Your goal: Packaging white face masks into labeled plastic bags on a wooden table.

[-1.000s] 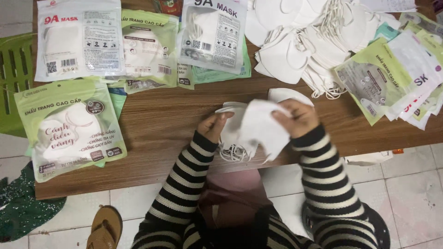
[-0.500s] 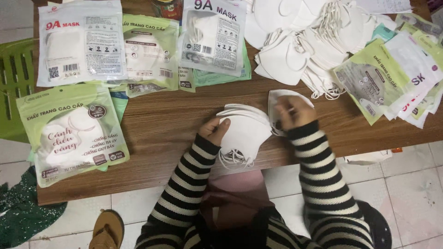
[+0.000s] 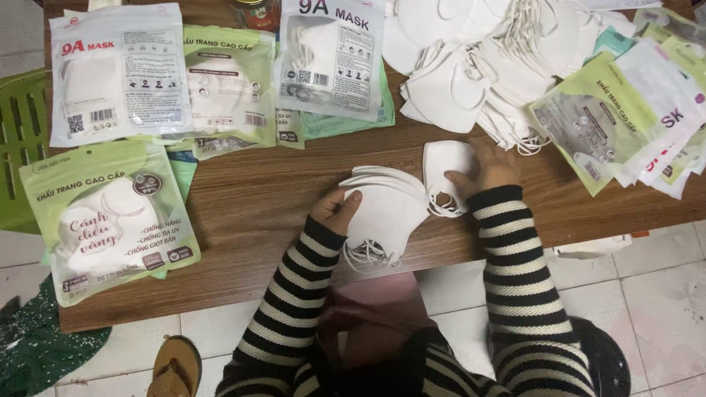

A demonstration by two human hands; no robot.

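two hands work here: left hand (image 3: 334, 209) grips the mask stack (image 3: 386, 209); right hand (image 3: 489, 167), fingers curled, presses one mask (image 3: 446, 162). keep edges lined up.

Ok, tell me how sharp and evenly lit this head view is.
Head view: mostly sharp, package outlines crisp; soft, even light over the wooden table; faint glare on the plastic mask packets; the white masks under the left hand and right hand look slightly washed out; mild wide-angle bending at the edges.
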